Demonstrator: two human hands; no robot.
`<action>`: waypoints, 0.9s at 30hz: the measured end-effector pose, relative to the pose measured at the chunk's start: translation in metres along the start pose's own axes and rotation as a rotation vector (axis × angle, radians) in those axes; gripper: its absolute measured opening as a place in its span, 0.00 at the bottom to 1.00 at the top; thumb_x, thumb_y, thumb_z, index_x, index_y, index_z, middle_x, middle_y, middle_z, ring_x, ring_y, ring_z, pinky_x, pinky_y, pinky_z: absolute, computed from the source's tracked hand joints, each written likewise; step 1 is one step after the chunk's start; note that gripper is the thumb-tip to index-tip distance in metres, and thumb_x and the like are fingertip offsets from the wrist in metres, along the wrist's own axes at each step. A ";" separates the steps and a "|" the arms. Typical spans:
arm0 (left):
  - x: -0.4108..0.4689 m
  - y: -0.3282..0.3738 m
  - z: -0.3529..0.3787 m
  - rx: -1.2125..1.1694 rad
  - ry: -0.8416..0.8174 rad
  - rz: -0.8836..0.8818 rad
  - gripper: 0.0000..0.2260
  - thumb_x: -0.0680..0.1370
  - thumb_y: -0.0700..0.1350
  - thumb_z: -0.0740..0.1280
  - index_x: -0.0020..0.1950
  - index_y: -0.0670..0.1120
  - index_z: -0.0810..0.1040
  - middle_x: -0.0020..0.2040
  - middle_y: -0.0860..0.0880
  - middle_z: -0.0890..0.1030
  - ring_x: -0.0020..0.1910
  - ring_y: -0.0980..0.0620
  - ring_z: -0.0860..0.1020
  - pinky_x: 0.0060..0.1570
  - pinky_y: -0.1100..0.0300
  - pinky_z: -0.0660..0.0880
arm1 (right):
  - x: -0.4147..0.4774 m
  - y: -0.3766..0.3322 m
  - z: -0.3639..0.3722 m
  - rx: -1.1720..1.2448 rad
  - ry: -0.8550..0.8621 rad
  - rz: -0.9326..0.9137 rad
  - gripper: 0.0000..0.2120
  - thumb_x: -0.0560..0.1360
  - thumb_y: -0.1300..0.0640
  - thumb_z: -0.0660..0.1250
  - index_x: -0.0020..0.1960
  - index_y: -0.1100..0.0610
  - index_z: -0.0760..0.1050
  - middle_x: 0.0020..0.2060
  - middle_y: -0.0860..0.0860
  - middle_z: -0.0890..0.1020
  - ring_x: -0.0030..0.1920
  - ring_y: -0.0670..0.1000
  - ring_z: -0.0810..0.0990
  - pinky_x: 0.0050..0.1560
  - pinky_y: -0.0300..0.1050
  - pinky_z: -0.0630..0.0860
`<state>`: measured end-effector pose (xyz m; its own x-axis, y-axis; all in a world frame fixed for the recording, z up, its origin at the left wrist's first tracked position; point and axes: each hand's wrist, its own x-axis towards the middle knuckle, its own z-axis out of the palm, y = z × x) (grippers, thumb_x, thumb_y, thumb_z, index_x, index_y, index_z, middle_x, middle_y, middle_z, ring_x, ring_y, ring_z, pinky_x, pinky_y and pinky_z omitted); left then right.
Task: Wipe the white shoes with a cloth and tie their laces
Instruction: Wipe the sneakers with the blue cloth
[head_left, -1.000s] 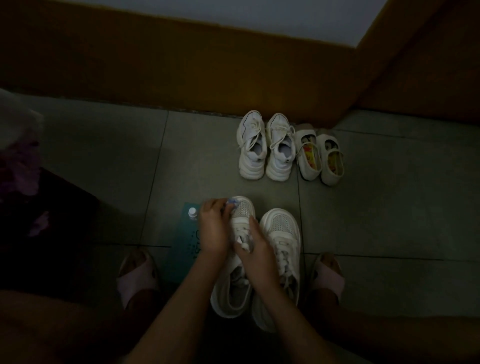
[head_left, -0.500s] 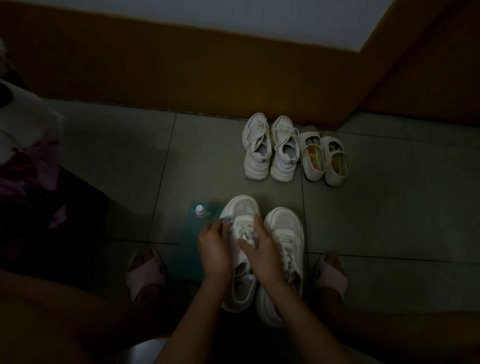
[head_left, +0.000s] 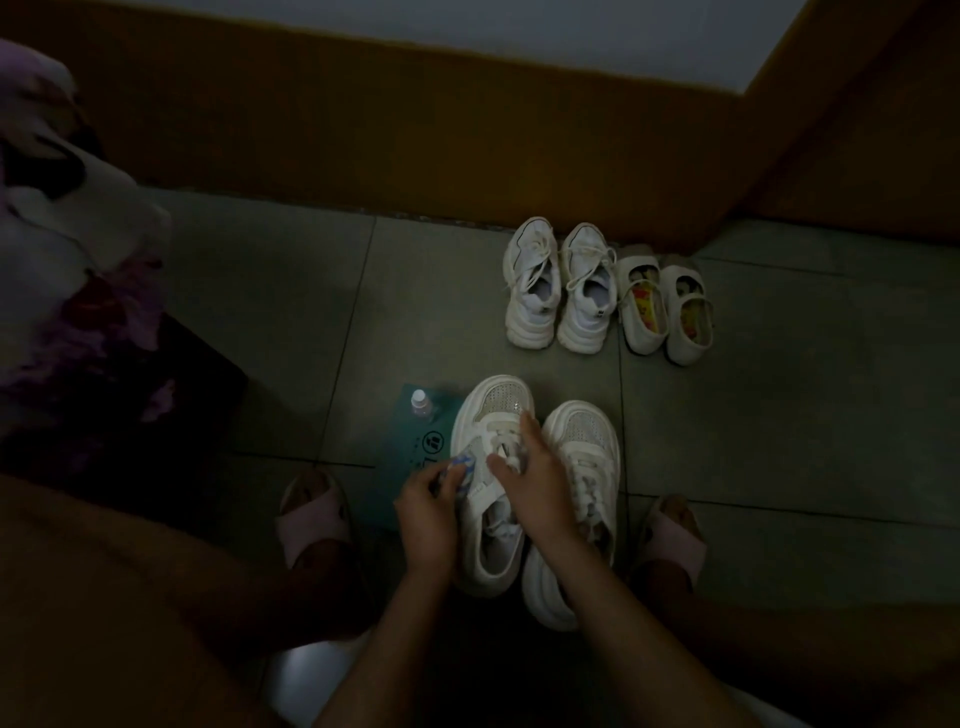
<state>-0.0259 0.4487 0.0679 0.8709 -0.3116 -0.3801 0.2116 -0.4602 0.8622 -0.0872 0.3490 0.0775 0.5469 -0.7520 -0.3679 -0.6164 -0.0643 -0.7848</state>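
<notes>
Left hand (head_left: 428, 512) pinches a blue-white cloth (head_left: 464, 464) at its 1 o'clock, against the side of the left white shoe (head_left: 491, 410). Right hand (head_left: 537, 491) lies on that shoe's laces, fingers fairly straight, pressing. Right white shoe (head_left: 587, 434) touches it at 3 o'clock. Grey tiled floor (head_left: 260, 312), orange wall base (head_left: 415, 130). Count: six pale shoes, including sneaker pair (head_left: 532, 312) and sandal pair (head_left: 641, 312) at 12–1 o'clock; one bottle (head_left: 420, 402); two pink slippers (head_left: 311, 522).
</notes>
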 end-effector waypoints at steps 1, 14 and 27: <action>-0.002 0.001 -0.001 -0.016 -0.002 -0.019 0.06 0.75 0.42 0.69 0.48 0.41 0.84 0.42 0.48 0.84 0.36 0.62 0.77 0.37 0.74 0.71 | 0.000 0.000 0.000 0.001 0.000 0.001 0.33 0.75 0.57 0.67 0.76 0.55 0.55 0.72 0.52 0.67 0.68 0.49 0.69 0.60 0.33 0.64; -0.036 -0.006 -0.011 -0.025 0.024 -0.119 0.06 0.76 0.41 0.68 0.44 0.40 0.83 0.38 0.46 0.83 0.37 0.54 0.78 0.31 0.74 0.70 | -0.001 0.001 0.000 -0.065 -0.005 -0.036 0.33 0.76 0.57 0.66 0.76 0.57 0.55 0.74 0.54 0.62 0.72 0.51 0.65 0.67 0.38 0.63; -0.044 -0.001 -0.017 -0.085 0.055 -0.180 0.06 0.76 0.41 0.67 0.46 0.40 0.82 0.40 0.44 0.83 0.39 0.52 0.79 0.36 0.65 0.73 | -0.020 -0.004 0.002 -0.361 -0.108 0.135 0.39 0.75 0.38 0.60 0.76 0.46 0.41 0.68 0.61 0.68 0.66 0.62 0.69 0.62 0.52 0.69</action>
<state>-0.0571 0.4774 0.0895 0.8382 -0.1836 -0.5136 0.4007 -0.4314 0.8083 -0.0941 0.3657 0.0871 0.4921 -0.6973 -0.5211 -0.8356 -0.2105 -0.5074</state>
